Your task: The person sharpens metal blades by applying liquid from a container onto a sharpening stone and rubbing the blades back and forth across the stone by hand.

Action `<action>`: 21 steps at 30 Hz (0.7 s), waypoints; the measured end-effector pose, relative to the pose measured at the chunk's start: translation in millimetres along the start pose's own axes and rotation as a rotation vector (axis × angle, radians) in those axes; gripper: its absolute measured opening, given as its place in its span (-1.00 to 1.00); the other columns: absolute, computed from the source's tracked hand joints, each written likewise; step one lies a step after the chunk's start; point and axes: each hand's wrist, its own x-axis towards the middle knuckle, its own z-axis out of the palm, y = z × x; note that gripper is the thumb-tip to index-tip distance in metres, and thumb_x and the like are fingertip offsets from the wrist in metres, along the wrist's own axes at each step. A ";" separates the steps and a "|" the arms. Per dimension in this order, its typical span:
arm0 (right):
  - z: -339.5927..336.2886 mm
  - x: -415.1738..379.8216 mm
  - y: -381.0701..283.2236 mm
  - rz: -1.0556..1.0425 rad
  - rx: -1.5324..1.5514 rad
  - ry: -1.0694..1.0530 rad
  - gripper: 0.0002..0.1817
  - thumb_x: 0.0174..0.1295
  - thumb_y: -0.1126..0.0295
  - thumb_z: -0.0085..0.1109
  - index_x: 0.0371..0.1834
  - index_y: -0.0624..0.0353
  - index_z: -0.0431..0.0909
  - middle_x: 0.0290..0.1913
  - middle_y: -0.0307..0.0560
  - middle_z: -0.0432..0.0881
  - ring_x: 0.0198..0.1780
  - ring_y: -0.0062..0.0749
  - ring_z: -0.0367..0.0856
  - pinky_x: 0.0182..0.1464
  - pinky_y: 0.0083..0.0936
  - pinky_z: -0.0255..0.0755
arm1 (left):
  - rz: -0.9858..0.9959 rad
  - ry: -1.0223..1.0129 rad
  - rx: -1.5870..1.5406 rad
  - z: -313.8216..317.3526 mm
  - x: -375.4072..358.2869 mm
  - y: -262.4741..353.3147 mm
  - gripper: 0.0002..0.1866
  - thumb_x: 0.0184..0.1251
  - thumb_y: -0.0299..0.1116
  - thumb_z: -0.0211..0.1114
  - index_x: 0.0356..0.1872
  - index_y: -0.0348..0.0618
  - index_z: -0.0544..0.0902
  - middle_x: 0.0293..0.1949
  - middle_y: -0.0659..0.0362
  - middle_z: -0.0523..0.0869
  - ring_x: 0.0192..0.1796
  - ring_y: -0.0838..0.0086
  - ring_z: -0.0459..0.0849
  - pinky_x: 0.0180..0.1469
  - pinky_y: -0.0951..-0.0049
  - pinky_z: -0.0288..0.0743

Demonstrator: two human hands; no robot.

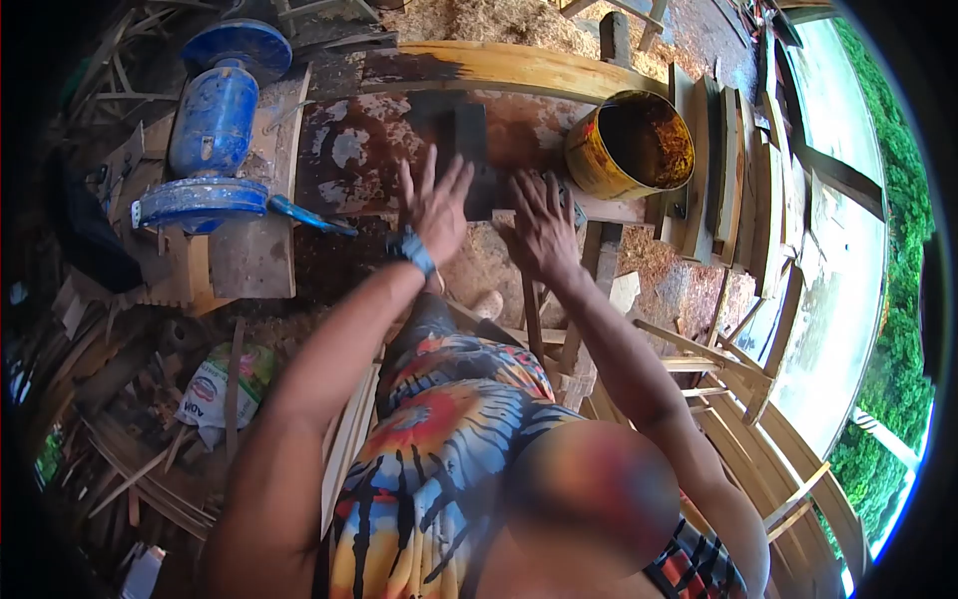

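Observation:
My left hand [436, 208], with a watch at its wrist, reaches over the near edge of a stained workbench [344, 150]; its fingers are spread and hold nothing. To its right, my right hand [544, 225] has its fingers stretched forward, slightly apart, with nothing visible in them. Between and beyond the fingertips lies a dark flat sheet [459, 140] on the bench. Whether the fingertips touch it cannot be made out. A yellow bucket [596, 160] with dark contents stands right of my right hand.
A blue machine [213, 125] stands on boards at the left, with a blue-handled tool [309, 217] beside it. Stacked planks [733, 175] lie right of the bucket. A long timber [529, 68] runs along the bench's far side. A printed bag [222, 392] lies lower left among wood scraps.

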 end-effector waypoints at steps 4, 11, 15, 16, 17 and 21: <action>8.7 28.7 18.1 -0.113 -0.112 0.077 -0.21 0.39 -0.13 0.11 0.58 0.09 0.29 0.63 0.04 0.20 0.65 0.27 -0.02 0.61 0.20 -0.11 | 0.006 -0.043 0.049 -0.4 30.0 -9.6 -0.35 0.24 -0.45 0.14 0.45 -0.12 0.50 0.53 0.07 0.42 0.67 -0.01 0.05 0.61 -0.39 -0.34; 10.4 -59.7 -9.5 0.017 0.068 -0.001 -0.17 0.42 -0.14 0.08 0.62 0.12 0.21 0.61 0.13 0.22 0.64 0.29 0.01 0.61 0.16 -0.10 | 0.072 -0.060 -0.056 -0.5 -33.8 9.7 -0.28 0.14 -0.48 0.20 0.47 -0.09 0.49 0.54 0.10 0.43 0.66 -0.04 0.10 0.59 -0.39 -0.22; 15.6 -8.3 -4.9 0.015 0.126 0.094 -0.19 0.41 -0.14 0.10 0.59 0.14 0.25 0.61 0.07 0.24 0.63 0.29 0.03 0.61 0.15 -0.10 | 0.139 -0.012 0.029 -0.4 19.9 -19.8 -0.27 0.14 -0.51 0.19 0.47 -0.08 0.49 0.53 0.11 0.44 0.65 -0.02 0.11 0.59 -0.40 -0.23; 15.6 3.8 -3.0 0.029 0.122 0.096 -0.19 0.40 -0.13 0.11 0.58 0.15 0.26 0.61 0.06 0.24 0.62 0.29 0.04 0.61 0.15 -0.09 | 0.117 -0.010 0.028 -0.1 26.6 -21.1 -0.26 0.13 -0.54 0.18 0.47 -0.09 0.48 0.53 0.11 0.43 0.65 -0.03 0.12 0.59 -0.39 -0.19; 12.8 10.3 -1.7 0.042 0.118 0.102 -0.19 0.39 -0.12 0.13 0.57 0.16 0.28 0.61 0.04 0.25 0.62 0.29 0.05 0.61 0.15 -0.09 | 0.103 -0.012 0.024 0.5 23.5 -16.6 -0.28 0.14 -0.53 0.18 0.46 -0.10 0.49 0.53 0.10 0.44 0.65 -0.03 0.11 0.59 -0.39 -0.20; 6.9 -31.4 1.0 -0.012 0.066 0.031 -0.18 0.40 -0.12 0.14 0.60 0.11 0.25 0.62 0.03 0.24 0.67 0.20 -0.02 0.62 0.15 -0.11 | 0.067 -0.039 -0.016 -1.7 -23.2 6.9 -0.30 0.18 -0.49 0.17 0.46 -0.11 0.49 0.52 0.08 0.44 0.65 -0.03 0.12 0.60 -0.35 -0.22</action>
